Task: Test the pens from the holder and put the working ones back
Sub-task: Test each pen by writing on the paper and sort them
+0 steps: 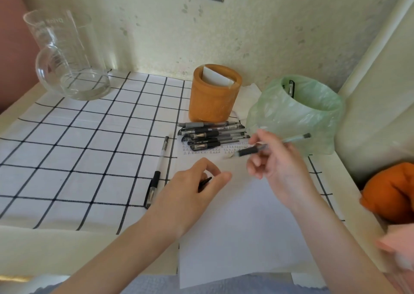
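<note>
Right hand [276,170] is pinched on a pen [272,145], held off the sheet and roughly level, tip end left, cap end right near the green bag (motion-blurred, tip detail unreadable). Left hand [195,188] lies on the near-left part of the white paper [242,226], fingers curled around a small black piece [205,183], likely the cap, can't confirm. Paper's far edge carries rows of small test marks [215,150]; its near edge overhangs the table edge. A stack of black pens [212,134] lies across that far edge, just in front of the orange holder [212,96], which holds only a folded white card [216,77]. One capped pen [158,173] lies alone on the checked cloth [78,148], just left of the paper, well apart from the stack. Green-bagged bin [298,112] sits right of the holder, close to the right hand, so tight on that side. Glass pitcher [67,56] far left near the wall. Open room: the whole middle and left of the cloth, plus the near half of the paper.
</note>
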